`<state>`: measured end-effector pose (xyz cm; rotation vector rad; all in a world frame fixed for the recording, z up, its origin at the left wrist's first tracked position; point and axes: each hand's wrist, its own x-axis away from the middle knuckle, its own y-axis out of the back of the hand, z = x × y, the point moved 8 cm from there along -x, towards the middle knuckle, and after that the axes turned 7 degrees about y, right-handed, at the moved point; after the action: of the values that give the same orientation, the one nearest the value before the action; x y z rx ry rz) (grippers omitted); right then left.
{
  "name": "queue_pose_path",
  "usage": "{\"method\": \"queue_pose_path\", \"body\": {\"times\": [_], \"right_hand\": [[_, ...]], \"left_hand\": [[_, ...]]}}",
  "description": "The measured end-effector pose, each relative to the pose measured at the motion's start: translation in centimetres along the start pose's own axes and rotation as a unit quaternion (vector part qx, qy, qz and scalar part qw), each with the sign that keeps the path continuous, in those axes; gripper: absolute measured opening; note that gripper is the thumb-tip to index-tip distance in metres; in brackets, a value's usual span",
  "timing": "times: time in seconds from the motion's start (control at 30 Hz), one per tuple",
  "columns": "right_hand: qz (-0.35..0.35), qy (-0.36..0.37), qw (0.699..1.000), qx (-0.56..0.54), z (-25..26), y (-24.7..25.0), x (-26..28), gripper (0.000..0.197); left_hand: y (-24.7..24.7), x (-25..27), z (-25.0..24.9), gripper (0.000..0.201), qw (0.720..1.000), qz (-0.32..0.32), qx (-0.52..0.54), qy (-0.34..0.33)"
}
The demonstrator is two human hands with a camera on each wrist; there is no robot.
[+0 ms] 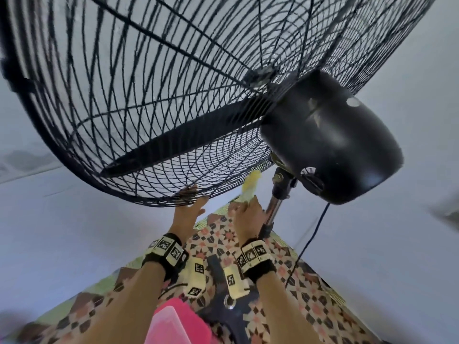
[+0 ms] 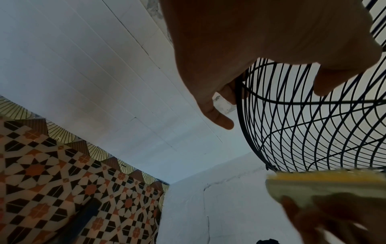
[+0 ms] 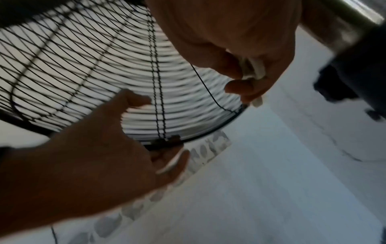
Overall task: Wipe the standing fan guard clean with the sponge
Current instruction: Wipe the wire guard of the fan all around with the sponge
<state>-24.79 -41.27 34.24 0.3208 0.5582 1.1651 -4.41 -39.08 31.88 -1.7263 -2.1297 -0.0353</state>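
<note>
Fan guard (image 1: pixel 154 115) is steadied at its lower rim by the left hand (image 1: pixel 188 209), fingers spread; the yellow sponge (image 1: pixel 249 188) is pinched in the right hand (image 1: pixel 248 217) against the rear grille. Wiping is judged mid-course, most wires left, dust too fine to tell

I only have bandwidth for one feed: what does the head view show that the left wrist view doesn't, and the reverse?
Only the head view shows the motor housing, pole, cord, both wristbands and a pink tub. Only the left wrist view shows the room corner and the sponge's edge up close. Both share the guard, the left hand on its lower rim, the right hand holding the sponge, and the patterned floor.
</note>
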Motion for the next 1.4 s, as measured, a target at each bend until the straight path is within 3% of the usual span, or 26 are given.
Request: {"method": "queue_pose_path", "body": {"times": [0.13,0.2,0.23,0.4,0.47,0.53,0.57,0.63,0.7,0.77,0.87,0.93,1.0,1.07,1.17,1.3,1.4], "right_hand": [[-0.096,0.13,0.987,0.003,4.6,4.2,1.7,0.025],[-0.102,0.167,0.981,0.015,5.2,5.0,3.0,0.017],[-0.097,0.166,0.981,0.034,5.0,5.0,3.3,0.012],[-0.024,0.112,0.991,0.074,4.3,4.9,3.4,0.011],[0.014,0.142,0.984,0.105,5.9,5.3,3.4,0.019],[0.068,0.172,0.975,0.122,8.2,5.8,4.1,0.029],[0.103,0.192,0.968,0.121,9.3,6.0,4.6,0.037],[0.171,0.238,0.952,0.087,11.9,7.1,6.0,0.037],[0.223,0.269,0.937,0.007,14.2,9.6,7.4,0.028],[0.211,0.297,0.93,-0.042,15.8,13.8,7.4,0.027],[0.086,0.302,0.934,-0.172,18.1,22.2,5.9,0.023],[-0.051,0.292,0.93,-0.215,18.7,27.9,4.2,0.024],[-0.169,0.278,0.926,-0.194,18.0,32.1,1.6,0.026],[-0.218,0.248,0.932,-0.148,16.8,34.5,-2.1,0.02],[-0.202,0.196,0.957,-0.074,14.1,36.4,-8.8,0.023],[-0.152,0.175,0.972,-0.022,12.9,38.6,-15.4,0.077],[-0.117,0.172,0.976,-0.064,13.0,39.7,-19.1,0.09]], "left_hand": [[0.3,-0.9,-0.6,0.068,0.999,0.006,-0.027,0.015],[0.2,-1.7,-1.9,0.039,0.999,0.008,-0.047,-0.003],[0.2,-2.2,-2.6,0.026,0.999,0.003,-0.049,-0.008],[-0.5,-3.0,-5.6,0.01,0.997,-0.009,-0.041,0.069],[-2.8,-0.6,-6.7,0.015,0.992,0.045,-0.07,0.096],[-6.4,3.6,-7.1,0.05,0.97,0.163,-0.123,0.134],[-8.2,5.7,-7.3,0.058,0.957,0.221,-0.125,0.141],[-10.3,8.5,-8.5,0.044,0.958,0.241,-0.125,0.092],[-10.3,8.7,-10.4,0.03,0.972,0.175,-0.159,0.006],[-10.0,9.5,-12.8,0.02,0.973,0.131,-0.18,-0.06],[-10.2,14.0,-18.2,0.015,0.971,0.055,-0.16,-0.172],[-12.0,18.2,-21.9,0.014,0.951,0.025,-0.163,-0.26],[-15.3,20.6,-24.0,0.018,0.947,0.069,-0.121,-0.29],[-18.7,21.3,-24.3,0.037,0.948,0.101,-0.112,-0.281],[-23.6,22.6,-24.0,0.054,0.903,0.065,-0.248,-0.344],[-29.5,22.8,-23.3,0.056,0.841,-0.001,-0.36,-0.404],[-31.8,22.4,-22.0,0.054,0.769,-0.083,-0.474,-0.422]]}}
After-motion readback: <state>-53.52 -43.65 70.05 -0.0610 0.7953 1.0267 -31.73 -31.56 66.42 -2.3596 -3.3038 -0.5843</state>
